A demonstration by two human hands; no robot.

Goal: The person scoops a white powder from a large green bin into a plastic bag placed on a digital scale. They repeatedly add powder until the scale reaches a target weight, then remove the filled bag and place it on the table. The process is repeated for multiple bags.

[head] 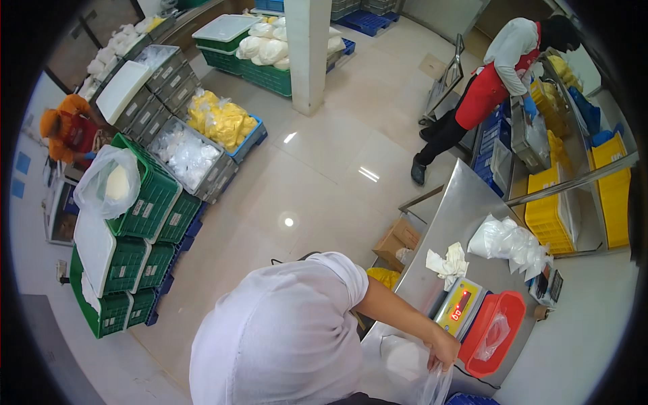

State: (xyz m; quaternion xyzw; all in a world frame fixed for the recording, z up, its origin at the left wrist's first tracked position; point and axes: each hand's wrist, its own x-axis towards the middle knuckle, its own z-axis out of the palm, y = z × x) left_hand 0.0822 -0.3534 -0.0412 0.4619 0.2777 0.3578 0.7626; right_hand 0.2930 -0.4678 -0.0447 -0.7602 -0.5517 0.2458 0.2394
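Note:
At the bottom right, my left hand [444,351] has its fingers closed on the gathered edge of a clear plastic bag [436,386]. A bag with white contents [402,358] lies just left of it on the steel table [443,212]; whether the two are one bag I cannot tell. Beyond my wrist is a yellow-faced digital scale [448,320] with lit red digits. Beside the scale, a red plastic tray [517,311] holds a crumpled clear bag [493,336]. A crumpled cream cloth [450,264] touches the scale's far end. My right hand is out of view.
Filled white plastic bags [506,243] lie farther along the table. A co-worker in a red apron [483,98] leans over crates at the upper right. Another person in orange [76,126] stands at far left, behind stacked green crates [144,202]. A pillar [306,55] rises from the floor.

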